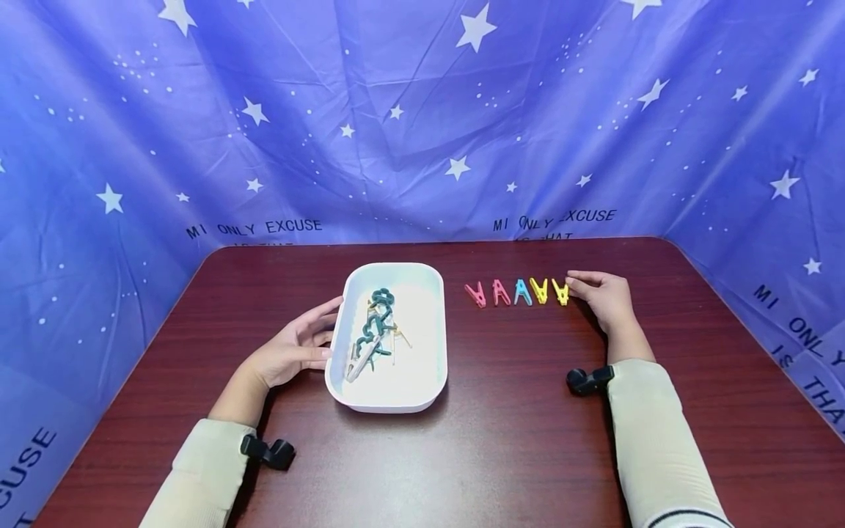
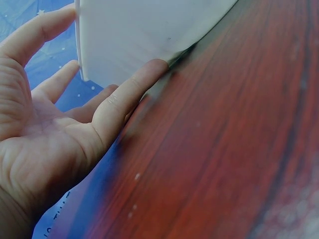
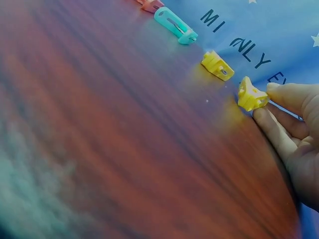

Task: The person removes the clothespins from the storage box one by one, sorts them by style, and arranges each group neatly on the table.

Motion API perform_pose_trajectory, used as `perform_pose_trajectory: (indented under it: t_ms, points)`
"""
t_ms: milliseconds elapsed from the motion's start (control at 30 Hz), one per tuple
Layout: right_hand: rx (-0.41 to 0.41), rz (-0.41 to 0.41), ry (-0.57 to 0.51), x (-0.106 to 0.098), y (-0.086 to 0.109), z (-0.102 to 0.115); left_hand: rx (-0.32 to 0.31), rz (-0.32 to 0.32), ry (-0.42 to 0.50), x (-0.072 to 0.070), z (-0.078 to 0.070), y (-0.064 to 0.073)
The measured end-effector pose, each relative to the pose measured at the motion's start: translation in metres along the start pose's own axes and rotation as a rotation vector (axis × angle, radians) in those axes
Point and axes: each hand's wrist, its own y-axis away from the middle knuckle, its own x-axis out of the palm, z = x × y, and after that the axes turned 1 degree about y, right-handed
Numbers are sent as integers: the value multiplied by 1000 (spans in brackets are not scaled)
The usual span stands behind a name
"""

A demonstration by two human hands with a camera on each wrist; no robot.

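Observation:
Beside the left wall of a white plastic tray (image 1: 422,330) is my left hand (image 1: 293,348), fingers spread and fingertips touching the tray's outer side. In the left wrist view, the thumb lies along the bottom of the tray wall (image 2: 129,40). My right hand (image 1: 604,297) pinches the rightmost yellow clothespin (image 3: 251,95) by one end, between thumb and finger. Left of it stand another yellow clothespin (image 1: 539,290), a blue clothespin (image 1: 522,292) and two pink ones, the nearer a pink clothespin (image 1: 501,292), all in a row.
Inside the tray lie dark green twisted pieces (image 1: 378,323), a pale slim piece (image 1: 363,361) and thin tan sticks. The dark red wooden table (image 1: 502,455) ends at a blue star-patterned curtain (image 1: 409,147) behind and at both sides.

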Motion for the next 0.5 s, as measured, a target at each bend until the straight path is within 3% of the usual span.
perform_pose_trajectory:
  t_ms: [233, 400, 500]
  points:
    - [18, -3, 218, 0, 1, 1, 3, -3, 2, 0, 0, 1]
    - [-28, -25, 211, -2, 5, 2, -3, -6, -3, 1, 0, 1]
    - [-83, -42, 120, -1, 7, 5, -5, -8, -5, 1, 0, 0]
